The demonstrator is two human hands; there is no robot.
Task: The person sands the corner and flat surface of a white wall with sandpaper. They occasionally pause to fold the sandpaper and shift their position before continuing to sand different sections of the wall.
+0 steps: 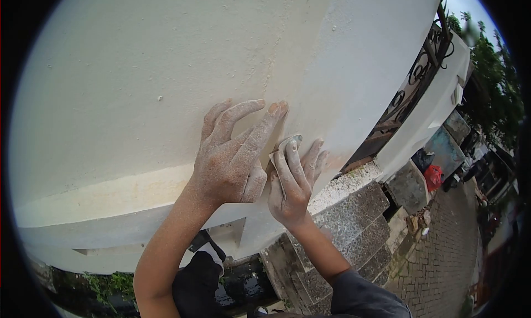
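Observation:
Pale dust coats both hands in front of a white painted wall [138, 58]. My left hand [235, 157] has its fingers apart, with the fingertips at the wall's surface beside a rough vertical line; it holds nothing. Lower and to its right, my right hand [293, 185] presses a folded, dusty piece of sandpaper [289, 142] against the wall. Its fingers cover most of the sheet, so only the upper edge shows. Small bumps and specks dot the wall around the hands.
A ledge [110, 193] runs along the wall's lower part. Below are stone-patterned steps [354, 218], a dark drain with wet patches [243, 290] and green plants [108, 287]. Rightward stand a black iron gate [406, 96], a red plastic bag [433, 178] and a paved lane [448, 246].

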